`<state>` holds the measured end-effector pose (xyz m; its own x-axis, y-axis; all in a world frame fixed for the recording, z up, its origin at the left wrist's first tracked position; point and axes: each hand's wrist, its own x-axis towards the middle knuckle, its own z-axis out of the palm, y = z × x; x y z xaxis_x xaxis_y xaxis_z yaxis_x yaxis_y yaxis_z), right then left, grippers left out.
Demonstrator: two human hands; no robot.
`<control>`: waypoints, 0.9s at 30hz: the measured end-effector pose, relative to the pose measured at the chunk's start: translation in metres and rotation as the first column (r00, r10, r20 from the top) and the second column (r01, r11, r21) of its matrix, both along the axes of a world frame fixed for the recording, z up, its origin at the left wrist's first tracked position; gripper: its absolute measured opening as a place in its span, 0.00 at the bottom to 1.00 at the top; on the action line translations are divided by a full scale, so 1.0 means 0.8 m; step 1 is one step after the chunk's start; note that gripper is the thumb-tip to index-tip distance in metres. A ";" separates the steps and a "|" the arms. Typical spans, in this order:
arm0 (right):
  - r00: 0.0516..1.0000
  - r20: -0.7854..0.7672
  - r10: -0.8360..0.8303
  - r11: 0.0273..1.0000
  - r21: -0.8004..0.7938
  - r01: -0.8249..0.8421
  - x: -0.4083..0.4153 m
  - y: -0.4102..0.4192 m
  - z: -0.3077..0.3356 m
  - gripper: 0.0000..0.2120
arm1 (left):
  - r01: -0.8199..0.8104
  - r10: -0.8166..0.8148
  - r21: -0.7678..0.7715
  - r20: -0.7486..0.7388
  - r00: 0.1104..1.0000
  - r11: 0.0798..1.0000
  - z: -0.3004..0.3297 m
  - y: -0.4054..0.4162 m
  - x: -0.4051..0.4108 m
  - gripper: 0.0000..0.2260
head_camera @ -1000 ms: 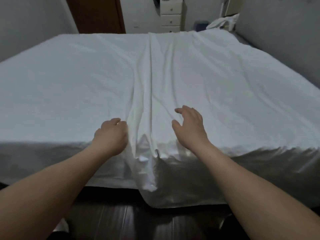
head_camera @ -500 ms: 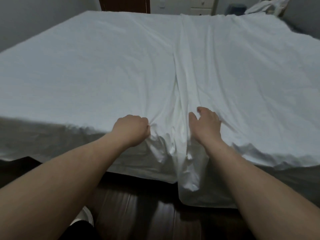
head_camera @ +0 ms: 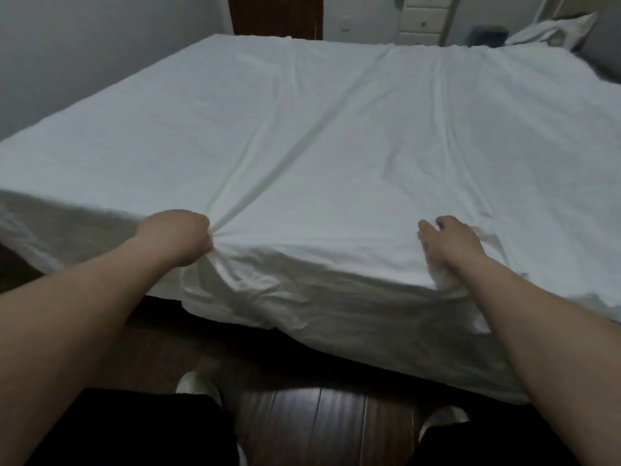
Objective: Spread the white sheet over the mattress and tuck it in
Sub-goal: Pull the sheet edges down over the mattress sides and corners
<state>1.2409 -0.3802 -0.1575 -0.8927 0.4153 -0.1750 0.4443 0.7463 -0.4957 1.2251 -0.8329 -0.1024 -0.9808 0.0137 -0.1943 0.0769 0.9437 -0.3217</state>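
The white sheet (head_camera: 353,146) covers the whole mattress top and hangs over the near edge in loose folds above the floor. My left hand (head_camera: 178,235) grips a bunch of the sheet at the near edge; creases fan out from the fist toward the far right. My right hand (head_camera: 448,242) is further right on the same edge, its fingers curled round a fold of the sheet. The mattress itself is hidden under the cloth.
Dark wooden floor (head_camera: 302,425) lies at my feet below the bed's near edge. A grey wall (head_camera: 84,55) runs along the left side. A white drawer unit (head_camera: 424,18) and a brown door (head_camera: 275,15) stand beyond the far end; a crumpled white cloth (head_camera: 551,30) lies far right.
Both hands have moved apart along the near edge. The thick central ridge of bunched sheet has flattened out into faint creases, and the overhang now lies wider.
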 end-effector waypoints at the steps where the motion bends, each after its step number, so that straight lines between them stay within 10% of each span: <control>1: 1.000 0.006 0.012 1.000 0.026 -0.012 -0.003 -0.003 0.001 0.36 | -0.003 0.003 -0.015 0.038 0.999 1.000 -0.004 0.004 0.006 0.09; 7: 0.998 0.054 0.034 0.977 0.209 -0.045 -0.001 -0.023 0.006 0.32 | -0.031 0.017 0.066 0.197 0.980 0.997 -0.018 0.039 0.028 0.13; 13: 0.903 -0.201 0.379 0.911 0.253 -0.326 -0.026 -0.123 0.014 0.24 | -0.049 0.133 0.380 -0.197 0.971 0.924 -0.011 0.057 0.005 0.21; 18: 0.852 -0.243 0.464 0.881 0.227 -0.416 -0.057 -0.218 0.017 0.23 | -0.149 0.211 0.367 -0.136 0.968 0.918 -0.025 0.062 -0.049 0.26; 27: 0.907 -0.033 0.420 0.853 0.355 -0.382 -0.061 -0.214 -0.033 0.29 | 0.163 -0.161 0.297 -0.031 0.986 0.941 -0.051 0.033 -0.087 0.14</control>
